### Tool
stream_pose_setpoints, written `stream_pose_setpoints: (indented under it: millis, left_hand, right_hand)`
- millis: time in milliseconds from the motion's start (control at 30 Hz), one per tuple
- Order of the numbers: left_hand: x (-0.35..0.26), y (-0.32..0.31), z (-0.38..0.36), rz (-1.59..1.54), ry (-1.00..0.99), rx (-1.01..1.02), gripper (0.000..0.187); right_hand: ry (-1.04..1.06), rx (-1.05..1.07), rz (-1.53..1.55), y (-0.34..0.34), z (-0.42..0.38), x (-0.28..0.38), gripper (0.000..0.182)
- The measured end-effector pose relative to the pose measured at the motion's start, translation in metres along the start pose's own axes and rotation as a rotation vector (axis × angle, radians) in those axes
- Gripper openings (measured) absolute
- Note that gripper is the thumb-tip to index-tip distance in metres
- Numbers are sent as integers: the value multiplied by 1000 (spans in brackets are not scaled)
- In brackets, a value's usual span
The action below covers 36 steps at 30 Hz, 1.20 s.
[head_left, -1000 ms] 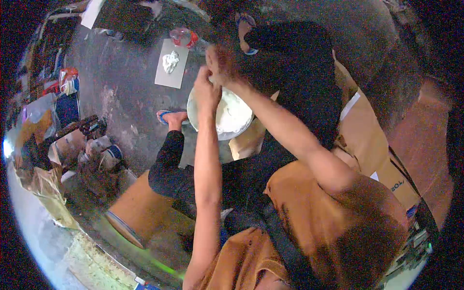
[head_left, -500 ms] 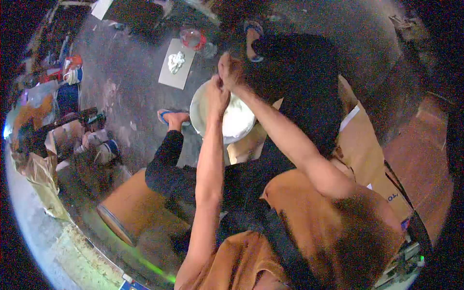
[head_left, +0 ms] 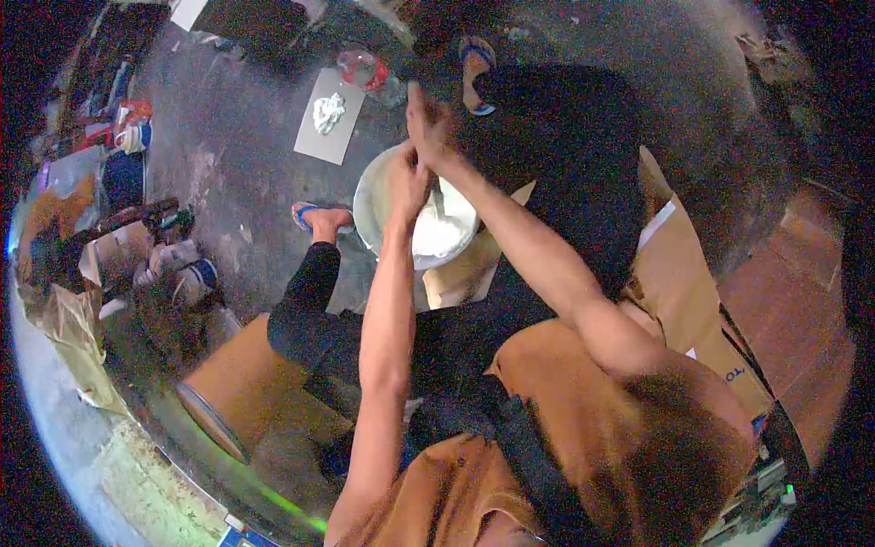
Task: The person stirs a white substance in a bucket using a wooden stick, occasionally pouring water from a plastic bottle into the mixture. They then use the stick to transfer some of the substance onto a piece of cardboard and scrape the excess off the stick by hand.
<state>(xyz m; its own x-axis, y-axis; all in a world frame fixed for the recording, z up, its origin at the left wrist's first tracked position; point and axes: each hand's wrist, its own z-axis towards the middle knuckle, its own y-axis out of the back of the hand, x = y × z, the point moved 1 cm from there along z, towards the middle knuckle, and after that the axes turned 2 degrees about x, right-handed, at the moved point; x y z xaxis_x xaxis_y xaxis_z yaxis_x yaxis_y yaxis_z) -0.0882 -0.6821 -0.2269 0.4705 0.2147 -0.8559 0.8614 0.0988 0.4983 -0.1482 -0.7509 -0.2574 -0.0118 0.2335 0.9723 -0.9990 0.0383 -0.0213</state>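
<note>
A white bucket (head_left: 366, 223) stands on the floor between my legs with thick white paste (head_left: 447, 237) inside. Over its far rim my left hand (head_left: 408, 182) is closed in a fist. Just beyond it, my right hand (head_left: 431, 132) is closed too, its thumb pointing up. The two hands touch or nearly touch. A pale stick (head_left: 438, 199) slants from below my hands into the paste; its upper end is hidden by my fingers, and both hands appear wrapped round it.
A board (head_left: 319, 141) with a lump of white paste (head_left: 329, 113) lies beyond the bucket, beside a clear container with red on it (head_left: 363, 69). A brown drum (head_left: 260, 387) lies at my left. Cardboard (head_left: 679, 283) leans at my right; a cardboard piece (head_left: 460, 278) sits under the bucket.
The pale stick in the paste shows more clearly now. My right hand has shifted slightly up and left, its thumb more upright. The whole view has moved slightly.
</note>
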Motion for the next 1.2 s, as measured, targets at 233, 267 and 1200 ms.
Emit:
stream_pose_setpoints:
  millis: [233,267,1200]
  left_hand:
    - [-41,23,13,-21,-259,-104,20]
    - [-19,15,12,17,-202,-81,20]
    - [48,-7,7,191,-131,-4,29]
  right_hand:
    - [538,-105,-472,9,28,50,18]
    - [639,-217,-565,4,17,18,14]
    - [-73,-6,-109,7,-6,14,44]
